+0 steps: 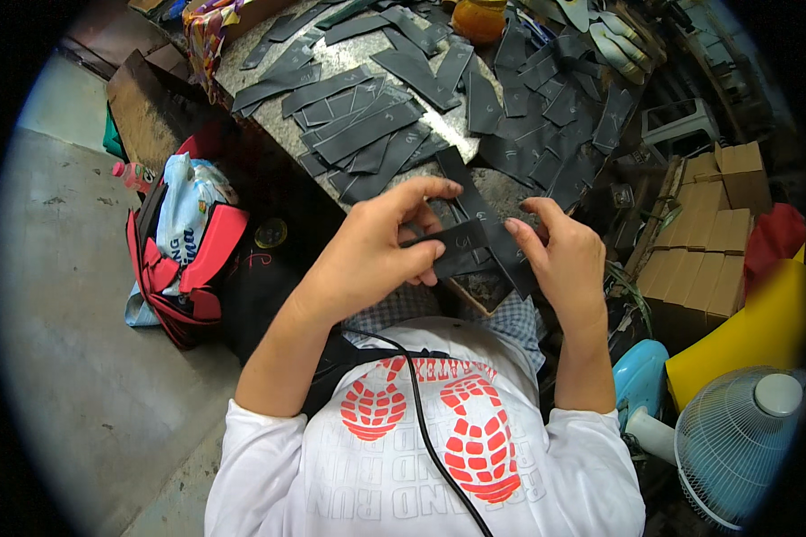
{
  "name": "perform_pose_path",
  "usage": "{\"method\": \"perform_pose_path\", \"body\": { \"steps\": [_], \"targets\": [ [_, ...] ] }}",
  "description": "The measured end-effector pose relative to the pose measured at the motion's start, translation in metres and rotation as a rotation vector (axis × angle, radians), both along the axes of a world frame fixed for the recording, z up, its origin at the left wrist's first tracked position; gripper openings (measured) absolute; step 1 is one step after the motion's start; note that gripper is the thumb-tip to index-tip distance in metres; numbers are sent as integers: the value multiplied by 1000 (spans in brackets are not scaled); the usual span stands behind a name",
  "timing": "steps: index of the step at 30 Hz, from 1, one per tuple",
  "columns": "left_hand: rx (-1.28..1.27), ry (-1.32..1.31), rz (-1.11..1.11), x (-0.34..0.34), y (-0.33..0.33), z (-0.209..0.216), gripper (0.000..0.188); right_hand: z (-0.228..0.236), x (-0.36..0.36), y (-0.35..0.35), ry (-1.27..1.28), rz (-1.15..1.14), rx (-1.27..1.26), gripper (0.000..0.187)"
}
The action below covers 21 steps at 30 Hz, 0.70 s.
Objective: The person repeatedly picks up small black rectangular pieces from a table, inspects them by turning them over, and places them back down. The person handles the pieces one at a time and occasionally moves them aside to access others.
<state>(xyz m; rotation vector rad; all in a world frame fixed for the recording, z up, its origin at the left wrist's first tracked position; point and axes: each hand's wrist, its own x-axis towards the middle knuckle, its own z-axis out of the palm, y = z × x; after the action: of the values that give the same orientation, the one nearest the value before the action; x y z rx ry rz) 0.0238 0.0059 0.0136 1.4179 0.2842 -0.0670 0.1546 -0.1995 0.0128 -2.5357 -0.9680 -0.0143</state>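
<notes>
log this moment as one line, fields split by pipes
left hand: holding short black strip | right hand: open beside long black strip, contact unclear | tabletop: black pieces scattered

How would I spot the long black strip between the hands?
Find the cluttered table at the top, then drop down to the left hand and right hand. Between them slants the long black strip, with a shorter black piece meeting it. Unlike the loose black pieces on the table, it has a hand on either side.
</notes>
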Motion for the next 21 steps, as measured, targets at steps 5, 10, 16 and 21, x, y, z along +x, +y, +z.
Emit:
{"method": "perform_pose_path", "body": {
  "steps": [5,10,16,21],
  "targets": [
    [-84,41,-54,5,7,-5,50,7,2,-3,-11,-47,-121,32],
    [-216,7,10,1,7,-17,48,1,7,-9,40,-52,45,24],
    [-289,-53,111,-14,0,-31,59,-5,8,-20,135,-37,112,20],
    [-375,-75,29,-13,-3,-29,58,-5,1,-4,259,165,438,23]
  ]
}}
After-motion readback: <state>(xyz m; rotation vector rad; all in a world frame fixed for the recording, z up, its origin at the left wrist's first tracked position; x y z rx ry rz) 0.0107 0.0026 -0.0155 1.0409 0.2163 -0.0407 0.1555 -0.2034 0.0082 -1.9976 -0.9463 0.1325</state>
